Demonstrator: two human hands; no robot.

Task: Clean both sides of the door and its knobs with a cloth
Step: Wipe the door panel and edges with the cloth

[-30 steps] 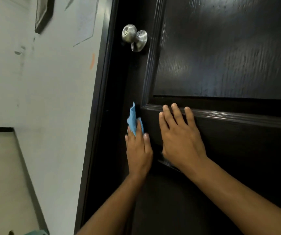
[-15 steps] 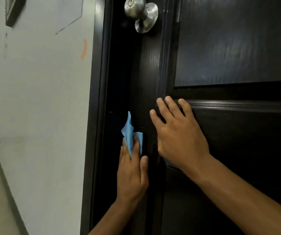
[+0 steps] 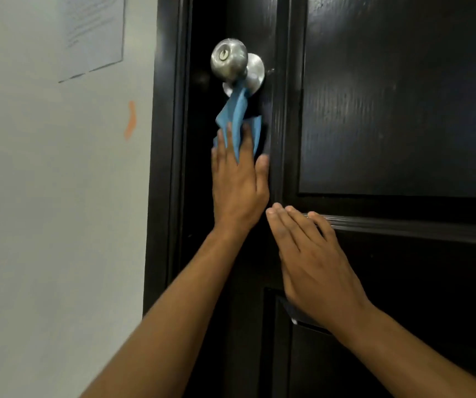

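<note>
Resting flat on the dark door [image 3: 403,110], the right hand [image 3: 317,268] is lying with fingers straight on the panel moulding, holding nothing. Just beyond, the left hand [image 3: 238,185] is pressing a blue cloth [image 3: 238,113] against the door's edge stile with straight fingers. Cloth's top corner is touching the underside of the silver knob [image 3: 229,63]. Farther left, a paper sheet [image 3: 93,33] is hanging on the white wall [image 3: 44,196], above an orange mark [image 3: 130,119].

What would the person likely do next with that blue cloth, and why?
Probably slide the left hand a little higher and wrap the blue cloth round the silver door knob. The cloth's tip already reaches the knob's underside, and the right hand lies flat on the dark door, seemingly steadying it.
</note>
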